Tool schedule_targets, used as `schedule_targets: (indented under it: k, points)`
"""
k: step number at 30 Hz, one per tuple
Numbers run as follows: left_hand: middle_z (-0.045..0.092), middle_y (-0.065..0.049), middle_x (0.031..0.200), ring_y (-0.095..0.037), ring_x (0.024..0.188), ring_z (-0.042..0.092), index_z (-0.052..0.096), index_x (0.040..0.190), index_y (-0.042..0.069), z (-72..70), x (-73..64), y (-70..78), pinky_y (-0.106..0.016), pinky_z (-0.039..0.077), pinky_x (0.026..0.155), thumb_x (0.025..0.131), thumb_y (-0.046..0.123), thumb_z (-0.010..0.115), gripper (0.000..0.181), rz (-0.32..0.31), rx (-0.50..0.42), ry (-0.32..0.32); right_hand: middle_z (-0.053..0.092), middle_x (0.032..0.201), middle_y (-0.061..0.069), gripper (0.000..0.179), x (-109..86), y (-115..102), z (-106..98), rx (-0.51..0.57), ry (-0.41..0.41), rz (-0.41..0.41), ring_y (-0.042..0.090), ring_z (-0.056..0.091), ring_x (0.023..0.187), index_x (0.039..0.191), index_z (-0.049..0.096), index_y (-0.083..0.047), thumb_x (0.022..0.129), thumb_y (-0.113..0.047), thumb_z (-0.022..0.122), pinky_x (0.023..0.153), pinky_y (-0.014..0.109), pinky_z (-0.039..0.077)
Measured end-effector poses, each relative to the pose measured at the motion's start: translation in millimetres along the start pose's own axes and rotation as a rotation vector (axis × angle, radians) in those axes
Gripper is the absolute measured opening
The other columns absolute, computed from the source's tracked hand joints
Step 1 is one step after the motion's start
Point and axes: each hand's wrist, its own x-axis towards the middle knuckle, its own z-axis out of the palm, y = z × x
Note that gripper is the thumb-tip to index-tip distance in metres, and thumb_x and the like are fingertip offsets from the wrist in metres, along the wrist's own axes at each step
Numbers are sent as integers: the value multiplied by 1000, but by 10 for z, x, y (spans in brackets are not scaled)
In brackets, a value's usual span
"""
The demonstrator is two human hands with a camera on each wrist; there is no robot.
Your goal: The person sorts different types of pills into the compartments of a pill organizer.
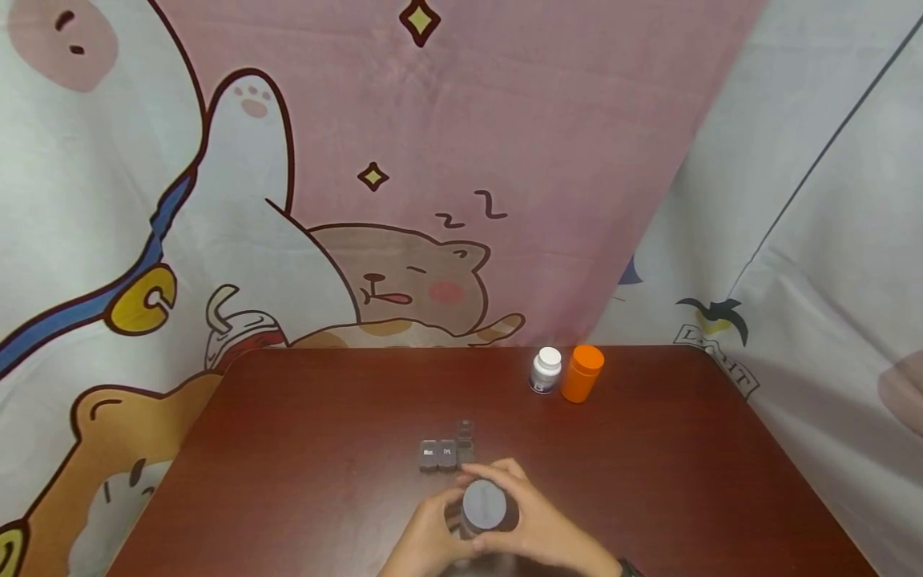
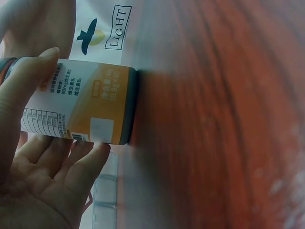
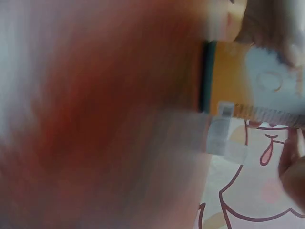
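A supplement bottle with a grey lid [image 1: 485, 505] stands at the front of the table, held between both hands. Its white and orange label [image 2: 90, 100] faces the left wrist camera, and its dark base is close to the tabletop; whether they touch I cannot tell. My left hand [image 1: 431, 530] grips the bottle from the left, thumb on one side and fingers on the other. My right hand [image 1: 537, 517] curls round it from the right. Just beyond the hands lies a clear pill organizer [image 1: 438, 455] with lettered lids, partly hidden by the right fingers.
A small white bottle [image 1: 546, 372] and an orange bottle [image 1: 582, 375] stand side by side near the back edge of the dark red table [image 1: 324, 481]. Behind the table hangs a cartoon-printed cloth [image 1: 562, 120]. The right wrist view is blurred.
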Motion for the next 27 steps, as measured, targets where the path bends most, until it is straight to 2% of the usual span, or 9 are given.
schedule_targets:
  k: [3,6,9,12,15,19,24,27]
  points:
    - [58,0,114,-23,105,54,56,117,14,8,-8,-1,-38,46,86,64,37,78,62,0,-5,3,45,124,0,70,-119,104,57,14,88,115,18,40,108,134,38,-24,73,-24,73,87,35,37]
    - [58,1,115,-21,105,54,55,119,16,10,-14,-2,-37,45,86,64,40,76,64,6,-6,5,46,123,-6,64,-237,185,139,-27,210,215,19,41,109,130,43,-28,73,-31,72,86,37,38]
    - [57,0,115,-23,106,54,54,119,16,-1,-12,-1,-38,45,87,65,38,77,63,-9,-22,-5,47,118,-9,58,-299,144,204,-61,312,270,16,44,107,124,50,-29,71,-33,73,86,41,38]
    - [58,-1,115,-25,106,54,54,119,15,-7,-9,-1,-39,45,86,65,37,77,63,-18,-22,-12,46,116,-10,57,-317,110,240,-49,366,294,13,44,107,121,53,-30,68,-33,76,87,45,37]
    - [57,-1,115,-26,106,54,53,120,14,-11,-14,-2,-40,45,86,65,38,77,64,-17,-16,-8,47,117,-9,59,-299,99,251,-28,362,289,13,45,107,121,53,-29,68,-32,76,88,46,36]
    - [57,-1,116,-27,107,53,53,121,15,-9,-18,-5,-42,44,87,64,38,77,65,-10,-13,-2,45,119,-9,61,-267,121,246,-7,297,278,13,44,108,125,49,-29,70,-30,75,87,43,37]
    - [57,1,117,-26,108,52,53,121,18,-5,-19,-4,-42,43,89,64,34,78,64,-16,-16,-1,44,121,-7,63,-208,174,238,0,229,199,14,44,107,128,46,-26,71,-27,74,87,40,37]
    - [56,-1,118,-26,108,52,53,121,15,-1,-14,0,-40,43,89,65,32,78,64,-13,1,1,46,120,-5,62,-158,204,224,10,203,140,14,45,105,128,48,-23,72,-24,74,87,33,37]
